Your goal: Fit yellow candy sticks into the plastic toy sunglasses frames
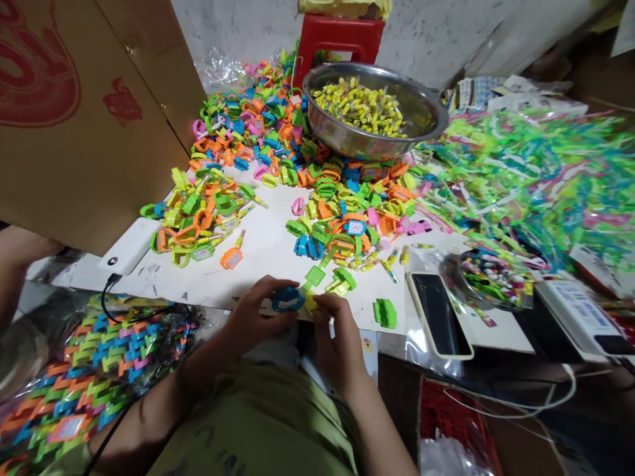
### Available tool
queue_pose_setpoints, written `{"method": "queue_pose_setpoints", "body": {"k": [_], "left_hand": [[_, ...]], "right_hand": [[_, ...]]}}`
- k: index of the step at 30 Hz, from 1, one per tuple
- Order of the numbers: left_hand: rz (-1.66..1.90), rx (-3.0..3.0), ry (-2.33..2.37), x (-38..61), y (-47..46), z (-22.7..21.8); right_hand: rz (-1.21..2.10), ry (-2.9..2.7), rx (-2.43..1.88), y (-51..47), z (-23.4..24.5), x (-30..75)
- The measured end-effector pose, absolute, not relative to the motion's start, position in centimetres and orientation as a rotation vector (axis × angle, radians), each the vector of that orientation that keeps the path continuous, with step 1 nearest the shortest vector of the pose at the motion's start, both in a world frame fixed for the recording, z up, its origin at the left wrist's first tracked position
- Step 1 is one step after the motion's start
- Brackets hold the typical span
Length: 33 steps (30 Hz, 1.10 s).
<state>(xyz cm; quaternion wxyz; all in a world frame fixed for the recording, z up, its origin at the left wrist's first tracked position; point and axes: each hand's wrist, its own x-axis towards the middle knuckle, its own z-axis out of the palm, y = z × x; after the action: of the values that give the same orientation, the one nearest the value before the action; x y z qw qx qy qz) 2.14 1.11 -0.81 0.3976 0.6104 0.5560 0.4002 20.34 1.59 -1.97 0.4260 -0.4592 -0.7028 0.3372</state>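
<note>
Blue watch shell [288,299], pinched in our left hand [258,312] at the surface's [268,248] near edge, meets a yellow piece [311,303] pinched by our right hand [338,334]; we judge squaring them helps.

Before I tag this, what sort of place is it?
Likely a small piecework assembly workshop: heaps of small coloured plastic toy pieces cover the white table, a round steel bowl holds yellow ones, the left hand holds a blue plastic piece, the right hand a yellow plastic piece.

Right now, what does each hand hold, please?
Left hand: closed, pinching a blue plastic piece.
Right hand: closed, pinching a small yellow piece.
</note>
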Motion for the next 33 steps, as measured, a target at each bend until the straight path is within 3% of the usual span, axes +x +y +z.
{"method": "queue_pose_setpoints", "body": {"k": [8, 16, 25, 33], "left_hand": [[1.062, 1.629, 1.367, 2.2, 0.9, -0.7], [0.907, 1.528, 1.405, 1.6, 0.8, -1.0], [0.927, 1.531, 1.375, 1.6, 0.7, -0.9], [0.841, 1.398, 1.359, 1.6, 0.8, -1.4]], "right_hand": [[0.661, -1.781, -1.073, 1.8, -1.7, 19.9], [0.715, -1.976, -1.028, 1.9, -2.0, 20.5], [0.738, -1.821, -1.136, 1.4, -2.5, 20.1], [0.623, -2.143, -1.236, 1.3, -1.5, 20.8]]}}
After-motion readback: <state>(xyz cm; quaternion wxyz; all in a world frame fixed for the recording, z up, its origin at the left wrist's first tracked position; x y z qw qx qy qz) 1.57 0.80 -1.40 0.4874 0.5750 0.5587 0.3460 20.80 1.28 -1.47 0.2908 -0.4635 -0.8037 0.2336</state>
